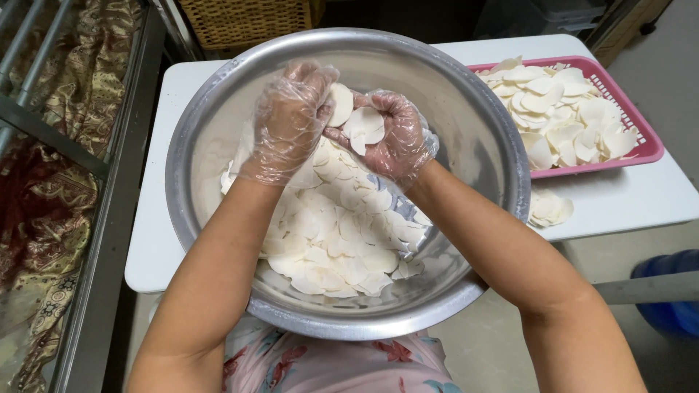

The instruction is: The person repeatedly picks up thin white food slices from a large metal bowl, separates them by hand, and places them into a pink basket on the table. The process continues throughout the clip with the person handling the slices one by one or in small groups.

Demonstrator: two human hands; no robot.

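Slices point(362, 125) flat between gloved hands point(342, 124)

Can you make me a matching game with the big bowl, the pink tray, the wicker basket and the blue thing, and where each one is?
Things:
1. metal bowl
2. pink tray
3. wicker basket
4. blue container

Places:
A. at the far edge of the picture, behind the table
B. on the floor at the right, below the table
C. under both gloved hands, full of white slices
D. on the right side of the white table, piled with white slices

Pairs: 1-C, 2-D, 3-A, 4-B
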